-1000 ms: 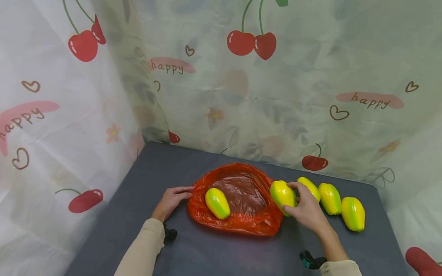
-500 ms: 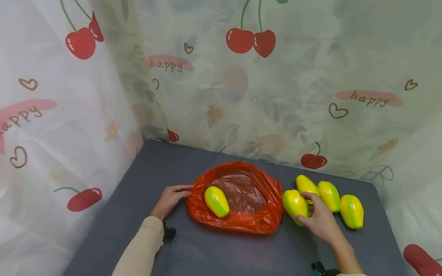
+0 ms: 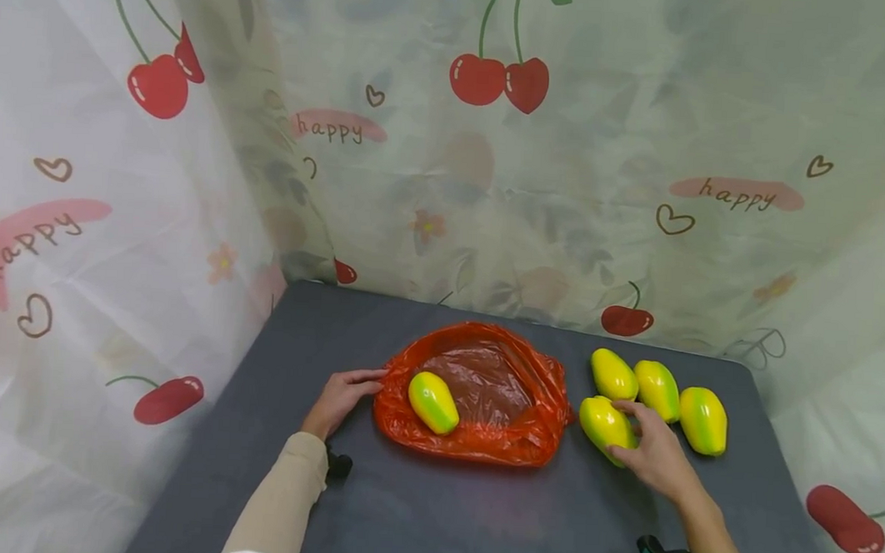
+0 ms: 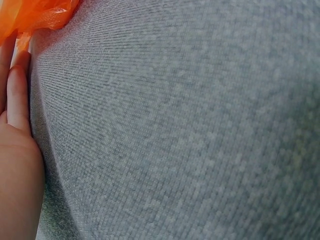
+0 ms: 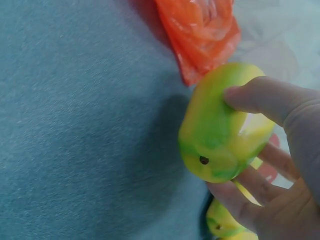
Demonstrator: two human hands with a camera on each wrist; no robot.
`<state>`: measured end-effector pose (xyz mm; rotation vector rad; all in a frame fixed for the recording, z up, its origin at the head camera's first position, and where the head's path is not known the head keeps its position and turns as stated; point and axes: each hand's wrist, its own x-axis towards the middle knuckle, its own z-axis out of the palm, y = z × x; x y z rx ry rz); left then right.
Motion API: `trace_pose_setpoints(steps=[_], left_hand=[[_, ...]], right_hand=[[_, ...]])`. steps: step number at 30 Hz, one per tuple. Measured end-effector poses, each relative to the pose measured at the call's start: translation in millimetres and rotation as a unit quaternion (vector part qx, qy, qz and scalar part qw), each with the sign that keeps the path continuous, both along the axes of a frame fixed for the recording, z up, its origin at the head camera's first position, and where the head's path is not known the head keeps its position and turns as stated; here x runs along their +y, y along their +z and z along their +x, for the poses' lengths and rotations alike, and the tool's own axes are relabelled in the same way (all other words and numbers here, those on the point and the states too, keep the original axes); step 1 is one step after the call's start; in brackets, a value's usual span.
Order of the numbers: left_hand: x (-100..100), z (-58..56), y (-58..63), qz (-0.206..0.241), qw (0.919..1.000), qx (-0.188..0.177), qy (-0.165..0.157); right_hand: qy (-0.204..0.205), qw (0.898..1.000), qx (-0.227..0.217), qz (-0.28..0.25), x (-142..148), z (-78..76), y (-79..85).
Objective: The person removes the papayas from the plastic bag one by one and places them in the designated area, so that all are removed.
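An open red plastic bag (image 3: 546,441) lies on the dark table, with one glossy yellow-green papaya (image 3: 434,403) in its left part. At the bag's left edge, my left hand (image 3: 340,401) pinches the plastic with its fingertips; the left wrist view shows thumb and fingers (image 4: 18,95) reaching the orange-red film (image 4: 42,15). My right hand (image 3: 654,455) grips another papaya (image 3: 606,427), right of the bag and close over the table. In the right wrist view, the thumb presses this papaya (image 5: 215,130) from one side and the fingers support the other.
Behind and right of my right hand lie three more papayas, the left one (image 3: 613,374), the middle one (image 3: 658,391) and the right one (image 3: 703,421). A cherry-printed curtain (image 3: 418,175) encloses the table (image 3: 430,518) at the back and sides.
My right hand has carried its papaya rightward and toward me, from over the bag's right rim to the table beside it. The left hand stays at the bag's edge.
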<state>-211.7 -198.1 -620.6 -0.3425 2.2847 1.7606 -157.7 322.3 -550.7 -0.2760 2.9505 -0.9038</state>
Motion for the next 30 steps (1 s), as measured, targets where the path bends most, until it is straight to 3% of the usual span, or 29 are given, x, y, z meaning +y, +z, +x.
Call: trace_pose_setpoints(steps=[14,19,30], left_hand=[[1,0.0,4.0,0.004,1.0000,-0.004,0.000],[1,0.5,3.0,0.003,1.0000,-0.002,0.000],[1,0.0,1.7,-0.004,1.0000,-0.003,-0.004]], right_hand=[[-0.030,0.999,-0.010,-0.010,11,5.7,-23.6],[-0.034,0.999,-0.005,-0.014,13,5.0,-26.4],[-0.041,0.998,-0.042,-0.017,13,3.9,-26.6]])
